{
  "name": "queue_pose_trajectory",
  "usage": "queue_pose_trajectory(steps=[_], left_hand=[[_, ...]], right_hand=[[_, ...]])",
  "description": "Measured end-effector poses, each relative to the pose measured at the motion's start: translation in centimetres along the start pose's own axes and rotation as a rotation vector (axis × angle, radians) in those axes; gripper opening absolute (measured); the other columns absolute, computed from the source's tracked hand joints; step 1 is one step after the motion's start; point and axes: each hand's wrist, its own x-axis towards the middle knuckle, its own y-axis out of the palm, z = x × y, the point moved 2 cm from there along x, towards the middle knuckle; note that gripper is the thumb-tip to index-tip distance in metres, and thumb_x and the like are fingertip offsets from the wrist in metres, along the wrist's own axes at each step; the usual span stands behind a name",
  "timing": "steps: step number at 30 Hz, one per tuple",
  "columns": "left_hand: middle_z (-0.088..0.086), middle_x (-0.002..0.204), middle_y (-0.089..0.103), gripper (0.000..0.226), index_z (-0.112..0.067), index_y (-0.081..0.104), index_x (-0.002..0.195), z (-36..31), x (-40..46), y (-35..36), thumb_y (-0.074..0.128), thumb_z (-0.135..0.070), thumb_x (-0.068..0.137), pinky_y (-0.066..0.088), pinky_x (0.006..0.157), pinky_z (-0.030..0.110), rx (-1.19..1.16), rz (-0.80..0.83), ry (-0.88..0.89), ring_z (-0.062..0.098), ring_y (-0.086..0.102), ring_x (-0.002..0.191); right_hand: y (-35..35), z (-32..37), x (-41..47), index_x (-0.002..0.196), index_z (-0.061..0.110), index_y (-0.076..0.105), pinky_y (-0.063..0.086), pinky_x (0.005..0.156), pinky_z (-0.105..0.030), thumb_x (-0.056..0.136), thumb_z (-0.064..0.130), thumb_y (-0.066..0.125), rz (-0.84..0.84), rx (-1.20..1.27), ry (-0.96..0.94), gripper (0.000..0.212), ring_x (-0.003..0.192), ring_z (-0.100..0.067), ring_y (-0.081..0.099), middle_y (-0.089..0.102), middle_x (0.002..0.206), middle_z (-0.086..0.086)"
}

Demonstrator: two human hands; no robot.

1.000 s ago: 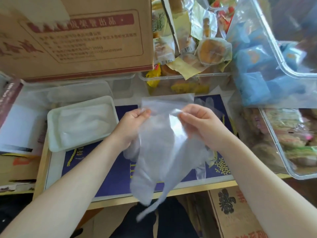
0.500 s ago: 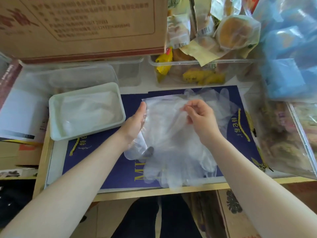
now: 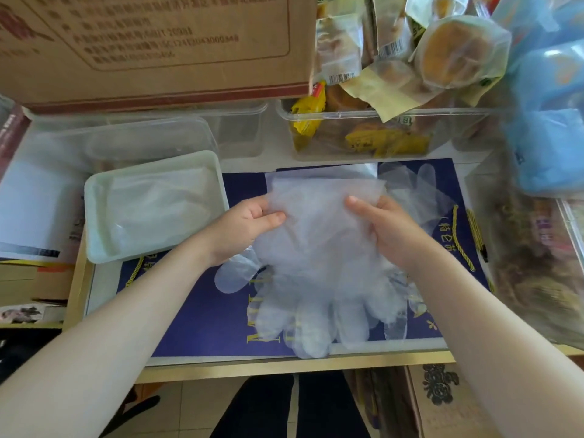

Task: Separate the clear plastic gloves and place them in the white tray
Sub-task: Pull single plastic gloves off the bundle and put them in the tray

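Observation:
A bunch of clear plastic gloves (image 3: 319, 257) lies on the blue mat (image 3: 196, 314), fingers pointing toward me. My left hand (image 3: 249, 222) pinches the cuff edge on the left, thumb on top. My right hand (image 3: 379, 226) grips the cuff on the right, thumb on top. Another clear glove (image 3: 420, 191) lies flat behind my right hand. The white tray (image 3: 94, 222) sits left of my hands and holds clear gloves (image 3: 158, 203).
A large cardboard box (image 3: 151, 49) stands at the back left. A clear bin (image 3: 373, 134) of wrapped snacks is at the back. Blue packets (image 3: 553, 131) and another clear bin (image 3: 537, 267) crowd the right. A clear lidded container (image 3: 148, 137) is behind the tray.
The gloves came down from hanging in the air onto the blue mat. Both hands shifted their hold along the cuff edge, and the view moved closer.

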Motion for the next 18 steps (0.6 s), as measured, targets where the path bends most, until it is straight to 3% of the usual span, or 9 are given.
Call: queue_pose_trajectory(steps=[4, 7, 10, 12, 15, 16, 18], left_hand=[[-0.014, 0.089, 0.072, 0.03, -0.019, 0.056, 0.107, -0.6, 0.9, -0.1, 0.04, 0.003, 0.095, 0.051, 0.076, 0.016, 0.006, -0.007, 0.011, 0.001, 0.066, 0.087], [-0.01, 0.097, 0.071, 0.03, -0.021, 0.056, 0.107, -1.4, 1.4, -0.3, 0.045, 0.003, 0.094, 0.049, 0.089, 0.023, 0.127, -0.02, 0.055, 0.004, 0.064, 0.097], [0.016, 0.11, 0.066, 0.027, -0.007, 0.052, 0.115, -1.8, 1.7, -0.7, 0.053, -0.006, 0.088, 0.044, 0.096, 0.041, 0.133, -0.049, 0.1, 0.021, 0.062, 0.102], [0.014, 0.101, 0.067, 0.023, -0.008, 0.053, 0.109, -2.0, 1.8, -1.0, 0.055, -0.006, 0.087, 0.046, 0.093, 0.045, 0.09, -0.09, 0.117, 0.022, 0.063, 0.095], [-0.006, 0.09, 0.071, 0.03, -0.021, 0.054, 0.103, -2.4, 1.9, -1.4, 0.047, 0.006, 0.092, 0.052, 0.08, 0.026, 0.065, -0.103, 0.138, 0.007, 0.066, 0.088], [-0.008, 0.092, 0.07, 0.034, -0.022, 0.052, 0.105, -2.4, 1.8, -1.5, 0.046, 0.008, 0.092, 0.051, 0.078, 0.021, 0.071, -0.08, 0.127, 0.003, 0.066, 0.088], [-0.009, 0.103, 0.066, 0.037, -0.023, 0.049, 0.112, -2.2, 1.8, -1.5, 0.048, 0.007, 0.091, 0.049, 0.081, 0.018, 0.087, -0.028, 0.067, 0.001, 0.064, 0.094]], right_hand=[[-0.4, 0.9, 0.5, 0.085, 0.007, 0.066, 0.051, 0.069, -0.029, 0.072, 0.022, 0.072, 0.038, -0.099, -0.013, 0.021, 0.071, -0.015, 0.066, 0.07, 0.079, -0.004], [-0.8, 1.0, 0.6, 0.092, 0.01, 0.065, 0.051, 0.074, -0.026, 0.048, 0.039, 0.089, 0.141, -0.107, 0.006, 0.058, 0.08, -0.014, 0.065, 0.069, 0.084, 0.0], [-1.3, 0.5, 0.5, 0.106, 0.015, 0.062, 0.052, 0.087, -0.027, 0.025, 0.052, 0.091, 0.199, -0.046, 0.103, 0.093, 0.097, -0.013, 0.066, 0.071, 0.1, 0.005], [-1.3, 0.5, 0.1, 0.102, 0.015, 0.064, 0.054, 0.078, -0.024, 0.036, 0.048, 0.09, 0.272, -0.092, 0.151, 0.079, 0.092, -0.011, 0.068, 0.073, 0.096, 0.004], [-1.0, 0.4, -0.2, 0.092, 0.011, 0.068, 0.054, 0.07, -0.02, 0.077, 0.019, 0.072, 0.284, -0.234, 0.171, 0.018, 0.078, -0.01, 0.07, 0.074, 0.085, 0.002], [-1.0, 0.4, -0.2, 0.091, 0.01, 0.068, 0.055, 0.07, -0.021, 0.083, 0.011, 0.064, 0.259, -0.252, 0.154, 0.009, 0.075, -0.011, 0.07, 0.074, 0.084, 0.001], [-1.1, 0.2, -0.1, 0.091, 0.01, 0.069, 0.056, 0.068, -0.023, 0.088, 0.007, 0.057, 0.199, -0.256, 0.112, 0.013, 0.072, -0.012, 0.069, 0.073, 0.082, 0.0]])
